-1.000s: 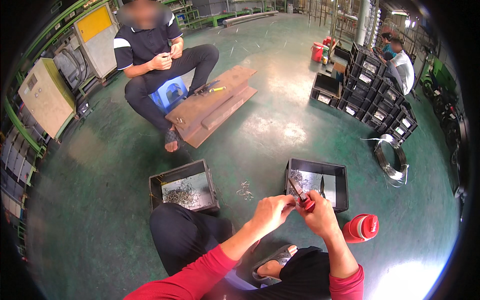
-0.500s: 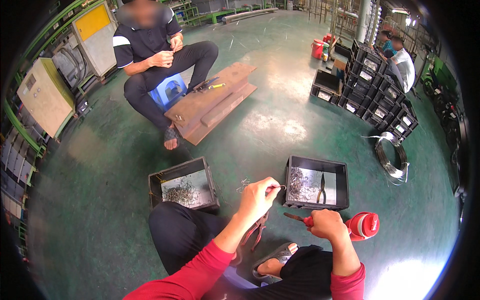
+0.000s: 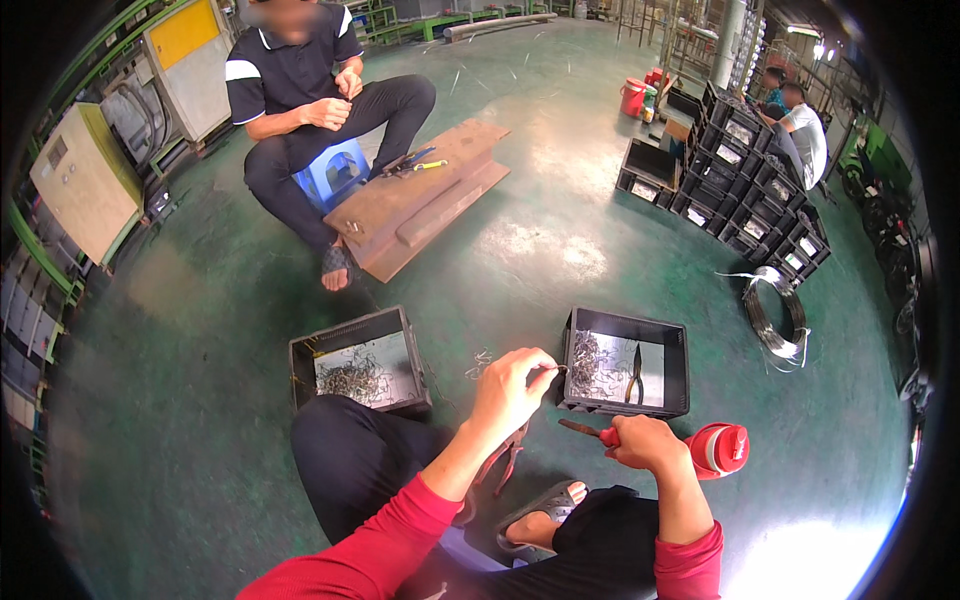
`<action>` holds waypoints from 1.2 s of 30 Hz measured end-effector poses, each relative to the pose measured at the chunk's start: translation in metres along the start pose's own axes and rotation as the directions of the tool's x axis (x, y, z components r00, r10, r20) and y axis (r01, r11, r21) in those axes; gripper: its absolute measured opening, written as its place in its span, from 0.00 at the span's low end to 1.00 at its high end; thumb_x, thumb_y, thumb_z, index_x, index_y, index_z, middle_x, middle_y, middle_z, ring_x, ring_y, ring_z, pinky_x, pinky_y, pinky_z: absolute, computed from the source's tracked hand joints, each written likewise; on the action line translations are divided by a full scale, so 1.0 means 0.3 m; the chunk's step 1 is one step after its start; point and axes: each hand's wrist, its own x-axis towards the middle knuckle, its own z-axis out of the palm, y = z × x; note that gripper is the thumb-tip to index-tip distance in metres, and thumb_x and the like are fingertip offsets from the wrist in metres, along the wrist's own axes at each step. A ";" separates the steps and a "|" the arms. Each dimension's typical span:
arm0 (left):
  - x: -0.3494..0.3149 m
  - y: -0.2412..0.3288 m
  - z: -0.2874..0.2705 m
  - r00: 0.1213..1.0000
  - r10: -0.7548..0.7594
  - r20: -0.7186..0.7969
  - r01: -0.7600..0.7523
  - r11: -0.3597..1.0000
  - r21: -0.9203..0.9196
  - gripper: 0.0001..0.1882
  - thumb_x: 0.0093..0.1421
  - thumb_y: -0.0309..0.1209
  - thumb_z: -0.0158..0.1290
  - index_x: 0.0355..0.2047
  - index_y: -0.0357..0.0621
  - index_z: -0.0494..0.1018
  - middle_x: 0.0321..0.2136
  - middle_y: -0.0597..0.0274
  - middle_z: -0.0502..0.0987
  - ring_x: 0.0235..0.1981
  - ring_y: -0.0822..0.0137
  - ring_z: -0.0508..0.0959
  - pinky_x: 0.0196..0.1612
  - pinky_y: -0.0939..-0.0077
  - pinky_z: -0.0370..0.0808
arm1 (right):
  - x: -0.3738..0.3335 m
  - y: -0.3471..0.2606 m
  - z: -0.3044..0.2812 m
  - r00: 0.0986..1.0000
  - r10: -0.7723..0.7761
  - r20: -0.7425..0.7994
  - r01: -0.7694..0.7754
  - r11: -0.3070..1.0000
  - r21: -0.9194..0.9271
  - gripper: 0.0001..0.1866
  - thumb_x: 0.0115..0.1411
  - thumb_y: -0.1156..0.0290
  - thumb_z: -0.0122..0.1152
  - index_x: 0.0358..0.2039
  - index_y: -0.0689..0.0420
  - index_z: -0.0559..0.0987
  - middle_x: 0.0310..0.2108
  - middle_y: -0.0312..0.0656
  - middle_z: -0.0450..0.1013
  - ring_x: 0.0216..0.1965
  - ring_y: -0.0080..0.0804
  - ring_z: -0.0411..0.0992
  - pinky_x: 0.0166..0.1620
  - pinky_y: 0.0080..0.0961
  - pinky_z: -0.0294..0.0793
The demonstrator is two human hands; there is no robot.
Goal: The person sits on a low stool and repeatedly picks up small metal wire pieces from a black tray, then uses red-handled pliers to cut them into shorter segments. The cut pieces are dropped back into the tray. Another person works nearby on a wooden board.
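The left hand (image 3: 508, 395) has thumb and forefinger pinched together on a small wire piece (image 3: 562, 370), probably bent, though it is too small here to be sure. Held by one end, it leaves its free end exposed, pointing toward the black bin (image 3: 680, 362) just beyond and right of that hand. The right hand (image 3: 648, 445), lower and apart, is closed around a red-handled tool (image 3: 608, 437); gripping it by the handle keeps the metal end forward, toward the left hand's side.

A heap of wire bits (image 3: 590, 368) lies in the bin's near-left part, presumably for easy reach, with dark pliers (image 3: 635, 378) to its right. Left of the left hand stands a second bin (image 3: 411, 345) with another wire pile (image 3: 355, 380); loose bits (image 3: 480, 363) lie on the floor between. Red-handled pliers (image 3: 514, 455) rest below the left hand, seemingly kept close. A red jug (image 3: 722, 450) stands just right of the right hand.
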 end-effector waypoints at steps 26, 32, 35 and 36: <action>0.003 0.022 -0.008 0.997 -0.070 0.019 0.072 0.993 -0.088 0.04 0.54 0.25 0.56 0.31 0.39 0.75 0.28 0.58 0.79 0.31 0.64 0.80 0.31 0.74 0.74 | 0.005 -0.004 -0.021 0.997 0.081 -0.015 -0.082 0.997 -0.008 0.16 0.50 0.62 0.62 0.37 0.58 0.77 0.35 0.48 0.76 0.41 0.46 0.74 0.44 0.40 0.73; 0.003 0.022 -0.007 0.998 -0.056 0.022 0.057 0.996 -0.073 0.04 0.54 0.25 0.56 0.30 0.39 0.75 0.28 0.58 0.79 0.31 0.63 0.80 0.31 0.73 0.74 | 0.003 -0.003 -0.014 0.999 0.052 -0.002 -0.052 0.999 0.005 0.17 0.50 0.62 0.62 0.37 0.58 0.77 0.35 0.49 0.76 0.41 0.47 0.74 0.45 0.40 0.73; 0.004 0.019 -0.006 0.999 -0.029 0.023 0.030 0.998 -0.056 0.04 0.54 0.24 0.57 0.30 0.39 0.75 0.29 0.57 0.79 0.31 0.61 0.80 0.33 0.73 0.74 | 0.002 -0.002 -0.015 0.999 0.053 0.009 -0.054 0.998 0.015 0.17 0.51 0.61 0.62 0.37 0.58 0.77 0.36 0.49 0.76 0.42 0.47 0.74 0.45 0.40 0.72; 0.004 0.017 -0.006 1.000 -0.022 0.021 0.023 0.998 -0.060 0.04 0.54 0.24 0.57 0.30 0.39 0.75 0.29 0.57 0.79 0.31 0.61 0.80 0.34 0.73 0.74 | 0.001 -0.002 -0.017 0.998 0.058 0.012 -0.058 0.998 0.017 0.17 0.51 0.61 0.62 0.37 0.57 0.77 0.36 0.49 0.76 0.42 0.46 0.74 0.45 0.40 0.72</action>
